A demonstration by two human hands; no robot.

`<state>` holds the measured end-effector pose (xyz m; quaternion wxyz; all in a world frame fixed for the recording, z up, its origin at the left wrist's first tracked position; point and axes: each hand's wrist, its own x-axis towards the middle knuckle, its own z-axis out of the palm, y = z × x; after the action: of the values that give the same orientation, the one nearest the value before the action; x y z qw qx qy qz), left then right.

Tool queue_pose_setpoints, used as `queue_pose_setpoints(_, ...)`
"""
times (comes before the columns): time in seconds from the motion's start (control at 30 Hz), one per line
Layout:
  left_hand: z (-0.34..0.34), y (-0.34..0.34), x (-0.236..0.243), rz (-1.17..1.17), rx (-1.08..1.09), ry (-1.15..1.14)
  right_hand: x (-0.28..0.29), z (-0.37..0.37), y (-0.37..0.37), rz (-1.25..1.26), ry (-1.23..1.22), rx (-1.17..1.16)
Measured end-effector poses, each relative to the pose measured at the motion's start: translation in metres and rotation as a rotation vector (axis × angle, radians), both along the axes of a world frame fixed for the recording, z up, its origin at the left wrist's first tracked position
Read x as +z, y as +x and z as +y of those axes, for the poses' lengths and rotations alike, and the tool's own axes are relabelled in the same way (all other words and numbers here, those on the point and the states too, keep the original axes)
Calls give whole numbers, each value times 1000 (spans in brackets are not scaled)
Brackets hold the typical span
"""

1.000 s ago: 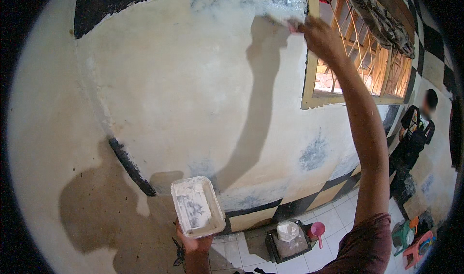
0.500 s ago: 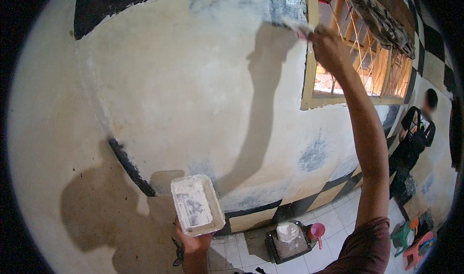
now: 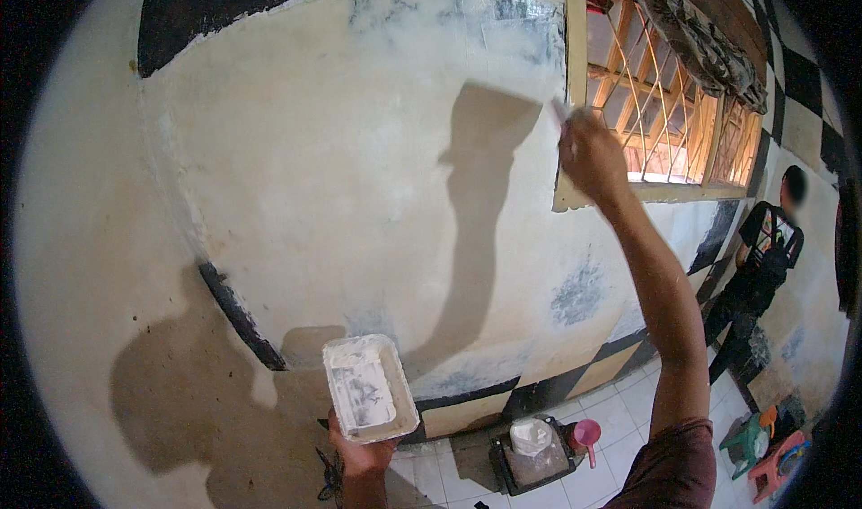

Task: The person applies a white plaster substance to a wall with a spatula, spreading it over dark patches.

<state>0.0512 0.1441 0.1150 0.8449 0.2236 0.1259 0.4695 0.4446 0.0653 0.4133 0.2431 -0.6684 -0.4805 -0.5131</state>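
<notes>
My left hand (image 3: 364, 455) grips a white rectangular plastic tub (image 3: 409, 412) from below, low in the view. White paste coats its inside, with grey streaks on the bottom. Raised beside the window frame, my right hand (image 3: 593, 157) is closed around a putty knife (image 3: 561, 114). The blade is seen nearly edge-on and blurred; its wide shadow falls on the wall to the left. Whether the blade touches the wall I cannot tell. The cream wall (image 3: 341, 177) carries whitish smears over dark patches, most of them near the top by the window.
A barred window (image 3: 660, 105) with a cream frame is at upper right. Below, on white floor tiles, a dark stand (image 3: 539, 473) bears a white bag (image 3: 532, 437); a pink dipper (image 3: 586, 433) is beside it. A person (image 3: 770, 249) stands at far right, near small plastic stools (image 3: 777, 469).
My right hand has come down along the window frame with the putty knife, uncovering a whitened patch at the top. The tub has shifted slightly down. The person at right has moved a little.
</notes>
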Motion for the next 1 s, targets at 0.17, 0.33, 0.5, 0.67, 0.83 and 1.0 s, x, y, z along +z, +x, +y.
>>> queue_pose_setpoints(0.17, 1, 3, 6, 28, -29, -110, 94, 12, 14, 55, 247, -70)
queue_pose_setpoints(0.33, -11, 11, 7, -145, -11, -91, 99, 107, 42, 24, 247, -12)
queue_pose_setpoints(0.5, -2, 24, -16, -295, 26, 4, 50, 228, -146, 81, 10, 417)
queue_pose_setpoints(0.67, -7, 20, 0, -318, -8, -62, 52, 166, -215, 35, -51, 554)
queue_pose_setpoints(0.83, -10, 12, 6, -307, -26, 19, 67, 103, -81, -303, 308, 289)
queue_pose_setpoints(1.0, -3, 10, 1, -115, 9, -37, 105, 53, 37, -577, 379, -47)
